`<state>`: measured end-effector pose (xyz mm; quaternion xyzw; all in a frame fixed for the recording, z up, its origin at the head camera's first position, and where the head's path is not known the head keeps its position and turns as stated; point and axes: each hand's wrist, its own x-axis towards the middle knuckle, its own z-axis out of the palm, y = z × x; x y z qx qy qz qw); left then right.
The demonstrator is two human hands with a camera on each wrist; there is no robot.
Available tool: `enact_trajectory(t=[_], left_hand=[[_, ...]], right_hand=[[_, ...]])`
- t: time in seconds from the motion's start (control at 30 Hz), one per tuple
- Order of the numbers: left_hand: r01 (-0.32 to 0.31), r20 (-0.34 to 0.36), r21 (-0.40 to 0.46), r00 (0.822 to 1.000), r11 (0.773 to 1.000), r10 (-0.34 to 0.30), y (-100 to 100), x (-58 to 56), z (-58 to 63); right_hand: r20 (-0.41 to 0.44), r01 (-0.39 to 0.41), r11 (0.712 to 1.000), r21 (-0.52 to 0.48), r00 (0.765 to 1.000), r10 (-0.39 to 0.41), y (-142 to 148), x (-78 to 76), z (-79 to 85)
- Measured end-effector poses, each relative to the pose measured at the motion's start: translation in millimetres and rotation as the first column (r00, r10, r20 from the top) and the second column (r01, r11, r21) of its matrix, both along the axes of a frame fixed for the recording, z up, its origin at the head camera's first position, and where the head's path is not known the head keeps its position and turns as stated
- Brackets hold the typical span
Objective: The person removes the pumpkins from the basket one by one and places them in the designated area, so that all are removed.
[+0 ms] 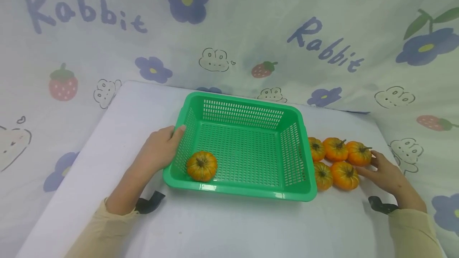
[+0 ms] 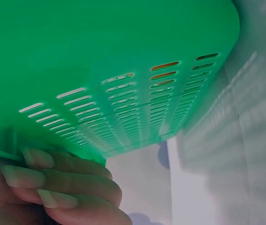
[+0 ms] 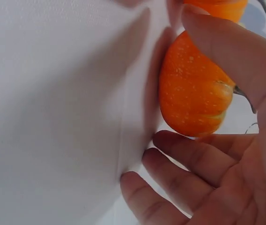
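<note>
A green plastic basket [image 1: 240,192] with slotted walls stands mid-table. My left hand [image 1: 159,148] grips its left rim, thumb on top; in the left wrist view the fingers [image 2: 76,183] curl beneath the rim against the outer wall. One small orange pumpkin [image 1: 202,166] sits in the basket's near left corner. Several more pumpkins stand in two rows right of the basket. My right hand [image 1: 389,176] is spread about the far right pumpkin [image 1: 359,153], thumb on the near side, fingers beyond it. In the right wrist view the fingers look loosely bent beside this pumpkin [image 3: 193,89].
The back row also has a middle pumpkin [image 1: 335,149]; a front-row pumpkin [image 1: 344,175] lies by my right thumb. Basket and pumpkins stand on a white-covered table [image 1: 229,230]. A printed cloth [image 1: 229,31] hangs behind and at the sides. Dark pieces [image 1: 150,203] stick out at both wrists.
</note>
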<state>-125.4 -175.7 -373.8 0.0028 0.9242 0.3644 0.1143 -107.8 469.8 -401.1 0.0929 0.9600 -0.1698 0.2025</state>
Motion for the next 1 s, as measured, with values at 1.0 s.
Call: enact_trajectory(t=[1.0], left_hand=[[0.005, 0.000, 0.010, 1.000, 1.000, -0.005, -1, 2.4, 3.4]], right_hand=[[-0.262, -0.105, 0.994, -0.020, 0.960, 0.096, -37, 31.3, 43.1]])
